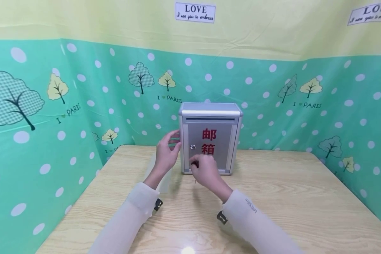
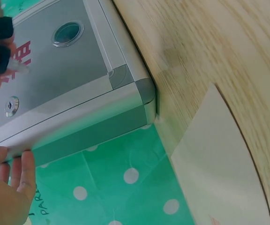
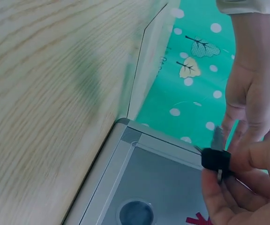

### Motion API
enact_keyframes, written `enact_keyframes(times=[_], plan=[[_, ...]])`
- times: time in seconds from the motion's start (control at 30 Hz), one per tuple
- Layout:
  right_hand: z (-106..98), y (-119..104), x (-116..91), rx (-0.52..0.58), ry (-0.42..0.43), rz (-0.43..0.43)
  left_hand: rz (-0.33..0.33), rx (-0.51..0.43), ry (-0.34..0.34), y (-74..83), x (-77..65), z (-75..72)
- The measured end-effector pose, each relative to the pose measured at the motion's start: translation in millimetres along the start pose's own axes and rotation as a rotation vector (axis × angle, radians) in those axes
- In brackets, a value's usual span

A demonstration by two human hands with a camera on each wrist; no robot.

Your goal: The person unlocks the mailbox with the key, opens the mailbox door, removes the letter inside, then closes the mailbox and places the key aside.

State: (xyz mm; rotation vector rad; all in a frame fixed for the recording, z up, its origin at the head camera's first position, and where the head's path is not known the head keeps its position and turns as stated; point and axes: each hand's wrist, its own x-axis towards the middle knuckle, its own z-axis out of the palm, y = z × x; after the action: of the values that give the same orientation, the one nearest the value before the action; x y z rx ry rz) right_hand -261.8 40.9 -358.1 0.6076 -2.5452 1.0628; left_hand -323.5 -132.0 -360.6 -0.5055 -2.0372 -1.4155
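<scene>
A silver-grey metal mailbox (image 1: 223, 141) with red characters on its door stands upright on the table. Its round lock (image 1: 192, 147) is on the left of the door, the keyhole bare in the left wrist view. My left hand (image 1: 166, 152) touches the box's left side, fingers fairly straight and thumb by the front edge. In front of the lower door, my right hand (image 1: 207, 171) pinches a black-headed key (image 3: 215, 159) between thumb and fingers. A second black key head (image 2: 1, 28) hangs with it. The key blade (image 2: 18, 65) is apart from the lock.
A pale flat sheet (image 2: 219, 164) lies on the wooden table (image 1: 279, 197) to the left of the mailbox, partly behind my left arm. A green and yellow curtain (image 1: 266, 116) with dots and trees surrounds the table at the back and sides.
</scene>
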Motion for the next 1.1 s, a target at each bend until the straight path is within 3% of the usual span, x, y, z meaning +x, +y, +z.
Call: enact_keyframes(times=[0.37,0.7,1.1], plan=[[-3,21,8,0.149,-0.230,0.202,0.013,-0.012,0.004,1.7,-0.4,-0.4],[-2,34,9,0.217,-0.282,0.365,0.011,-0.008,0.008,1.7,-0.5,0.2],[5,50,10,0.319,-0.353,0.499,0.017,-0.023,0.006,0.4,1.0,0.2]])
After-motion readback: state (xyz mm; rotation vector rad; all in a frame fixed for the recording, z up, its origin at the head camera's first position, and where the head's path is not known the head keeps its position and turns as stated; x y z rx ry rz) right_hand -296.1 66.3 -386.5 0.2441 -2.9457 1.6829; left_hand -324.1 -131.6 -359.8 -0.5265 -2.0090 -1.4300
